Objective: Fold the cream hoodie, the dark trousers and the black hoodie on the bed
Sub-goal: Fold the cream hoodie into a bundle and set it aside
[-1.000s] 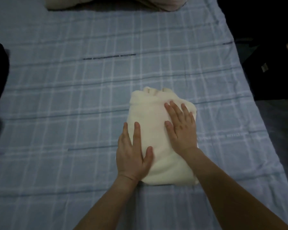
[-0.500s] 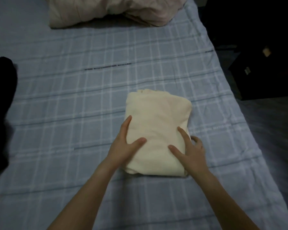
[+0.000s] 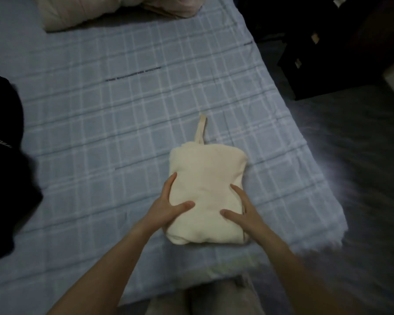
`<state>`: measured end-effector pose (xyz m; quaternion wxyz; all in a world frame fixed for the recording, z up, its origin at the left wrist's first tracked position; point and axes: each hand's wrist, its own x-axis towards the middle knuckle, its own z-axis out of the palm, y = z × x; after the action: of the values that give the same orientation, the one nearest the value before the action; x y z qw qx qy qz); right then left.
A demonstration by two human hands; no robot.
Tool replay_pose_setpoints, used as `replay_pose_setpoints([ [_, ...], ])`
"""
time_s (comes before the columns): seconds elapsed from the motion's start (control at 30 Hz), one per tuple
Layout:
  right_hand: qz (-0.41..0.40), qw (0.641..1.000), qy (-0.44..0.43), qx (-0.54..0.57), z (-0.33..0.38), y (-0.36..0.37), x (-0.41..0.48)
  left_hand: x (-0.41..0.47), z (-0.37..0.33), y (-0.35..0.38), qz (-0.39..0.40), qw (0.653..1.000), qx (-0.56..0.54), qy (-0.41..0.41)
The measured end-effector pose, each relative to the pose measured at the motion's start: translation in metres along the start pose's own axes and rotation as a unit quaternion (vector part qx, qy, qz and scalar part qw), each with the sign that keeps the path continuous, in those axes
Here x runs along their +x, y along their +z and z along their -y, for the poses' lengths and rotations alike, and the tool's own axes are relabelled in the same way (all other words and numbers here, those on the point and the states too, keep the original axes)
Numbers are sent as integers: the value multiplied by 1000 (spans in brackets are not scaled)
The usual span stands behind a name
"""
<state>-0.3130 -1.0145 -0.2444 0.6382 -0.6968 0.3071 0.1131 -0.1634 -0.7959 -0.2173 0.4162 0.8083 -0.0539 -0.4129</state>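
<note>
Cream hoodie [image 3: 206,176] lies folded, left hand [image 3: 166,209] and right hand [image 3: 246,215] gripping its sides; black garment [image 3: 2,160] far left, pillow [image 3: 114,10] beyond.

There were two hands, a left hand [image 3: 166,208] and a right hand [image 3: 245,215], one hoodie [image 3: 207,173], one black garment [image 3: 2,178], one pillow [image 3: 114,10] and one bed [image 3: 100,110].

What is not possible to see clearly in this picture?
Head view:
- Black garment, left: cut by the frame edge, dark; hoodie or trousers unclear.
- Outer fingers of left hand and right hand: hidden by the folded cream hoodie.
- Dark printed line on blue checked bedsheet: too small to read.
</note>
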Motion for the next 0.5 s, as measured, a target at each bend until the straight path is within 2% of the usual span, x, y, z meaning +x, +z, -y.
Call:
replay_pose_setpoints([
  [0.13, -53, 998, 19, 18, -1, 25, -102, -79, 9, 4, 43, 999, 1, 11],
  [0.27, -133, 989, 9, 61, 31, 40, -183, -145, -11, -7, 63, 997, -5, 52],
  [0.5, -247, 959, -109, 92, 144, 18, -290, -237, -131, -51, 64, 976, 32, 208],
])
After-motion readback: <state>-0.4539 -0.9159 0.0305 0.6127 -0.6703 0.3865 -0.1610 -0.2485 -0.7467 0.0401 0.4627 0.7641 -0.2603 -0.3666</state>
